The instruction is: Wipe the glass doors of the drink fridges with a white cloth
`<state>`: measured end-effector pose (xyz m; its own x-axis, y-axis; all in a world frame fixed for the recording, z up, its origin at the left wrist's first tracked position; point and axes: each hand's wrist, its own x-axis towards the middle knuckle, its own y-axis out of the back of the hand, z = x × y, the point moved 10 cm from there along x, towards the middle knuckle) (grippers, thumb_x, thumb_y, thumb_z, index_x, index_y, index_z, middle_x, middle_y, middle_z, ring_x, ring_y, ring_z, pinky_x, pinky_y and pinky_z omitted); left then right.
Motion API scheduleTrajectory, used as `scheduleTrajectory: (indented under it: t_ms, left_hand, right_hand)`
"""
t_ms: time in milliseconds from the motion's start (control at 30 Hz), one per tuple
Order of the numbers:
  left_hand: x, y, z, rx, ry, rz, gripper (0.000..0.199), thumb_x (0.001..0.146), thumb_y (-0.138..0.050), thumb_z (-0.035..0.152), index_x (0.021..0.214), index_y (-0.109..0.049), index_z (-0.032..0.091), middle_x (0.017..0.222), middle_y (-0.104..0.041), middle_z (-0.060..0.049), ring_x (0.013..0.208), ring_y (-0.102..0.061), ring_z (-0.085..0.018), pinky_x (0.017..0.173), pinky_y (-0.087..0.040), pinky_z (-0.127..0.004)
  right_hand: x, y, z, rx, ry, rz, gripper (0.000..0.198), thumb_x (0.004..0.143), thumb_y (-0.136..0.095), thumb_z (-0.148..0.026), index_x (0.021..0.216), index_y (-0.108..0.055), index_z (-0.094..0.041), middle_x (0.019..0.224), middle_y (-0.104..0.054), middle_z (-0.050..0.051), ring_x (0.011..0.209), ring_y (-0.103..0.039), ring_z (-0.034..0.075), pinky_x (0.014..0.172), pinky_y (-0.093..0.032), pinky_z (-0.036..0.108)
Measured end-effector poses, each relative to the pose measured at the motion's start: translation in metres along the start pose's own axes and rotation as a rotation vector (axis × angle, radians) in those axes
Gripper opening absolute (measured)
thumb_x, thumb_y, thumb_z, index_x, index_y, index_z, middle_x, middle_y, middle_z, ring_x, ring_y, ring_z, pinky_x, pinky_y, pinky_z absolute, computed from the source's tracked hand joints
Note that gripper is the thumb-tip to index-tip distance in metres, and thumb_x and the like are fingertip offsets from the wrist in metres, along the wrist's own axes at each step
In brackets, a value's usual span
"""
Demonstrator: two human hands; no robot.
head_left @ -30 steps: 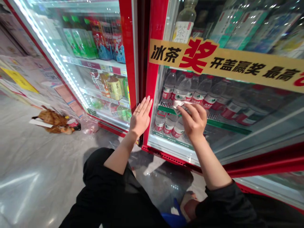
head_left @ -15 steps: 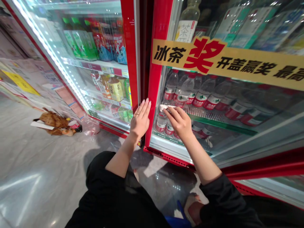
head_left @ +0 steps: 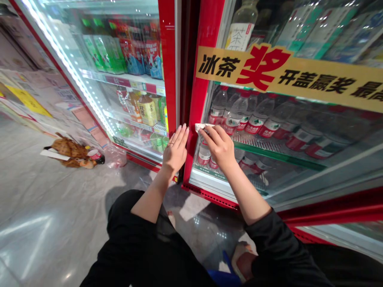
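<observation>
My right hand (head_left: 220, 146) presses a crumpled white cloth or tissue (head_left: 204, 127) against the lower left part of the right fridge's glass door (head_left: 287, 175). The white piece reaches the red door frame (head_left: 194, 115). My left hand (head_left: 176, 149) lies flat with fingers stretched out at the gap between the two fridges, its fingertips beside that red frame; it holds nothing. Behind the glass stand several water bottles (head_left: 236, 113) with red labels. A yellow banner (head_left: 287, 77) with large characters crosses the door above my right hand.
To the left is another lit fridge (head_left: 170, 59) with drinks. A brown bag (head_left: 64, 149), a dark bottle (head_left: 96, 156) and a clear plastic bag (head_left: 116, 156) lie on the grey floor (head_left: 74, 207). Something blue (head_left: 224, 277) is by my feet.
My right hand has slid left along the glass with the white piece, up to the red frame. My left hand stays almost in place. The view has shifted slightly.
</observation>
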<state>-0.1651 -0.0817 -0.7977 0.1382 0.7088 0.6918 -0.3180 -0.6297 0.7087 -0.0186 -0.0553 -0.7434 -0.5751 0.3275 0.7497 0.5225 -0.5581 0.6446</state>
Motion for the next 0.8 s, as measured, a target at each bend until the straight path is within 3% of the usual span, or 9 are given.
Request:
scheduleTrajectory:
  t_ms: [100, 233, 333, 400, 500, 600, 700, 800]
  left_hand:
    - [-0.002, 0.0, 0.001, -0.013, 0.006, -0.018, 0.073, 0.104, -0.04, 0.004, 0.177, -0.036, 0.013, 0.183, -0.04, -0.012, 0.175, -0.026, -0.024, 0.147, -0.031, -0.046]
    - [-0.003, -0.003, 0.0, -0.042, 0.013, -0.03, 0.076, 0.103, -0.041, 0.003, 0.178, -0.035, 0.015, 0.184, -0.037, -0.01, 0.175, -0.025, -0.023, 0.147, -0.029, -0.045]
    - [-0.002, -0.005, -0.007, -0.057, 0.04, -0.023, 0.076, 0.103, -0.039, 0.003, 0.178, -0.033, 0.014, 0.184, -0.038, -0.012, 0.176, -0.024, -0.023, 0.147, -0.03, -0.045]
    - [-0.001, -0.007, -0.013, -0.057, 0.058, -0.015, 0.078, 0.102, -0.04, 0.002, 0.179, -0.031, 0.014, 0.183, -0.038, -0.013, 0.176, -0.023, -0.024, 0.147, -0.032, -0.046]
    - [-0.001, -0.007, -0.017, -0.047, 0.07, -0.008, 0.08, 0.101, -0.041, 0.001, 0.179, -0.029, 0.015, 0.183, -0.039, -0.013, 0.176, -0.023, -0.025, 0.146, -0.033, -0.049]
    - [-0.003, -0.008, -0.017, -0.044, 0.07, -0.034, 0.074, 0.104, -0.039, 0.002, 0.177, -0.035, 0.011, 0.184, -0.039, -0.013, 0.176, -0.024, -0.025, 0.147, -0.031, -0.046]
    - [-0.005, -0.007, -0.017, -0.073, 0.064, -0.045, 0.07, 0.104, -0.038, 0.002, 0.174, -0.039, 0.005, 0.184, -0.038, -0.016, 0.176, -0.024, -0.026, 0.147, -0.029, -0.044]
    - [-0.008, -0.002, -0.02, -0.092, 0.054, 0.013, 0.071, 0.104, -0.038, 0.003, 0.174, -0.041, 0.009, 0.183, -0.041, -0.014, 0.176, -0.025, -0.024, 0.147, -0.03, -0.044]
  right_hand:
    - [-0.007, 0.019, 0.013, -0.058, 0.027, 0.046, 0.043, 0.116, -0.049, -0.014, 0.146, -0.076, -0.029, 0.14, -0.081, 0.01, 0.125, -0.076, 0.027, 0.114, -0.066, 0.047]
    - [0.022, 0.039, 0.029, -0.079, -0.072, 0.167, 0.042, 0.118, -0.047, -0.022, 0.151, -0.071, -0.028, 0.146, -0.077, 0.012, 0.138, -0.07, 0.032, 0.123, -0.059, 0.057]
    - [0.053, 0.029, 0.014, -0.006, -0.035, 0.156, 0.047, 0.119, -0.04, -0.023, 0.16, -0.064, -0.028, 0.154, -0.072, 0.009, 0.152, -0.062, 0.033, 0.129, -0.056, 0.061]
    - [0.062, 0.016, -0.001, 0.041, 0.012, 0.09, 0.05, 0.12, -0.036, -0.022, 0.163, -0.062, -0.027, 0.159, -0.07, 0.008, 0.157, -0.059, 0.029, 0.132, -0.055, 0.056]
    - [0.05, -0.001, -0.015, 0.076, 0.069, -0.02, 0.051, 0.12, -0.035, -0.019, 0.161, -0.063, -0.022, 0.163, -0.069, 0.01, 0.16, -0.056, 0.026, 0.136, -0.051, 0.049]
    - [0.026, -0.005, -0.012, 0.066, 0.086, -0.072, 0.05, 0.119, -0.037, -0.017, 0.158, -0.067, -0.022, 0.161, -0.071, 0.009, 0.16, -0.057, 0.025, 0.136, -0.051, 0.048]
    - [0.013, -0.002, 0.001, 0.055, 0.061, -0.033, 0.048, 0.12, -0.039, -0.02, 0.155, -0.07, -0.026, 0.159, -0.072, 0.006, 0.156, -0.061, 0.025, 0.135, -0.051, 0.045]
    - [0.019, -0.002, 0.005, 0.055, 0.016, 0.072, 0.045, 0.12, -0.041, -0.024, 0.154, -0.071, -0.024, 0.159, -0.073, 0.007, 0.155, -0.063, 0.026, 0.136, -0.05, 0.047]
